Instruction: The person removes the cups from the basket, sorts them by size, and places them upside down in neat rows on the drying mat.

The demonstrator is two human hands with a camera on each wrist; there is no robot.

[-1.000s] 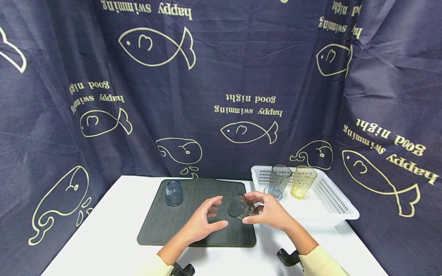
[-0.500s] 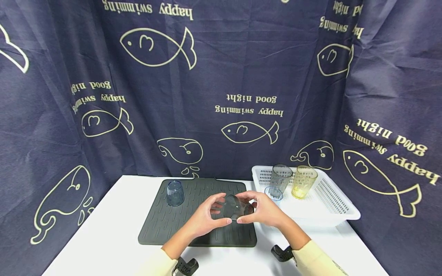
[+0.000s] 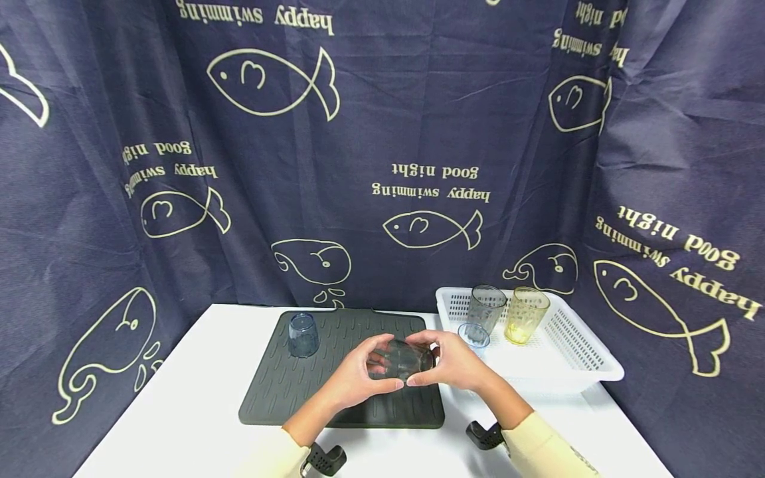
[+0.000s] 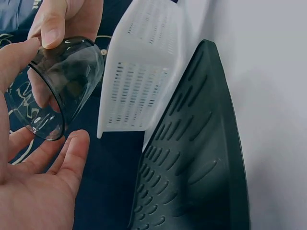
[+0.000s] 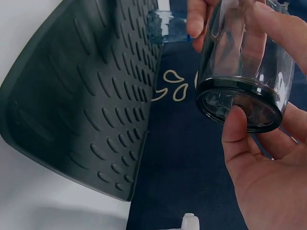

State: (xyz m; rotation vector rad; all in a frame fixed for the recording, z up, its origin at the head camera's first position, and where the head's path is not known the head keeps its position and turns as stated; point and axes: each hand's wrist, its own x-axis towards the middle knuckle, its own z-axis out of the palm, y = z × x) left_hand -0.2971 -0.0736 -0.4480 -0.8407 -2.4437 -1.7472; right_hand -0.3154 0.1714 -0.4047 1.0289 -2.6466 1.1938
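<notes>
A clear grey drinking glass is held on its side between both hands, above the dark drying mat. My left hand has its thumb and fingers around the rim end; the left wrist view shows the glass with its mouth toward that palm. At the base end my right hand grips it, a fingertip pressing near the thick dark bottom in the right wrist view. The two thumbs nearly meet in the head view. A blue glass stands upside down on the mat's far left.
To the right, a white perforated basket holds another grey glass, a yellow glass and a light blue glass. Basket and mat share a white table. A navy curtain with fish prints hangs behind and at both sides.
My right hand has brought the grey glass leftward to my left hand, which has taken hold of the rim end. The glass has turned more sideways. The other glasses have stayed put.
</notes>
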